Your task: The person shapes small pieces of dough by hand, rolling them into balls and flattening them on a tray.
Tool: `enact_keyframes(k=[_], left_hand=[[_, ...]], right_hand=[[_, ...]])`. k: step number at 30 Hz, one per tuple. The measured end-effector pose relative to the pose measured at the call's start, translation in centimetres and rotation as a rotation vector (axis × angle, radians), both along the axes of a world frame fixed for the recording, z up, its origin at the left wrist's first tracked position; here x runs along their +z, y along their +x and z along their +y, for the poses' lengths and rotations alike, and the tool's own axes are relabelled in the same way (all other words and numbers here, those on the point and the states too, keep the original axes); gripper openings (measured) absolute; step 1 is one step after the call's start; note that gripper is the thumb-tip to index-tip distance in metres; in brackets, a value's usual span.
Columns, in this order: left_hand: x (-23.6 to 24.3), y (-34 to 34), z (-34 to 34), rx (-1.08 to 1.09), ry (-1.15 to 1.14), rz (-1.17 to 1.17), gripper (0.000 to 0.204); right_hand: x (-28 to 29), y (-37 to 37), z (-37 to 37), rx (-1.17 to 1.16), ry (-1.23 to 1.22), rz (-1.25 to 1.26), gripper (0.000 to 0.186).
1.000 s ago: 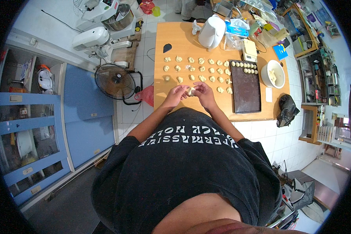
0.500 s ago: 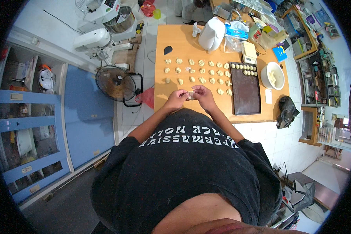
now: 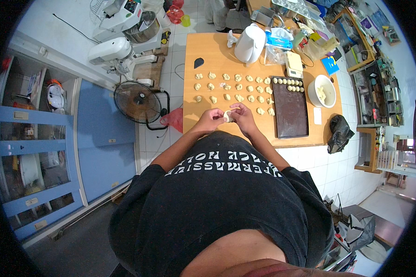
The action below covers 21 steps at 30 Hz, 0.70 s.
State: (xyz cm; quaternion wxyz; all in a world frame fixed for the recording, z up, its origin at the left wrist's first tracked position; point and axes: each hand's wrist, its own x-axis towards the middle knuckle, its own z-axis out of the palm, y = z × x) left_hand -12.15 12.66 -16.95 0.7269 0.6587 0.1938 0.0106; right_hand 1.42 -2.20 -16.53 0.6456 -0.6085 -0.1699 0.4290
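We pinch a small pale lump of dough (image 3: 227, 116) between both hands, just above the near edge of the light wooden table (image 3: 203, 46). Our left hand (image 3: 211, 119) curls its fingers around the lump from one side, and our right hand (image 3: 241, 116) closes on it from the other. Beyond them lie rows of small pale dough pieces (image 3: 231, 87). To the right sits a dark rectangular baking tray (image 3: 290, 111) with formed balls along its far end, then a white round bowl (image 3: 322, 91).

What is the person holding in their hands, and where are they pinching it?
A small pale lump of dough, pinched on its sides between the fingertips of the left hand and right hand.
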Motion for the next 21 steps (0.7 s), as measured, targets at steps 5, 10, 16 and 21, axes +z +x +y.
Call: enact_keyframes(k=[5,10,16,21], left_hand=[[-0.3,-0.4,-0.1,-0.007,0.059,-0.005,0.016],[-0.1,-0.2,-0.1,0.025,0.104,0.021,0.015],[0.6,-0.3,0.1,0.041,0.086,-0.021,0.014],[0.3,-0.6,-0.3,0.02,0.139,-0.049,0.017]], right_hand=[[0.3,-0.3,-0.3,-0.03,0.005,0.257,0.031],[0.3,-0.4,-0.3,-0.005,0.027,0.235,0.032],[1.0,-0.5,-0.3,-0.005,0.079,0.228,0.026],[0.7,-0.7,-0.5,0.001,0.042,0.144,0.024]])
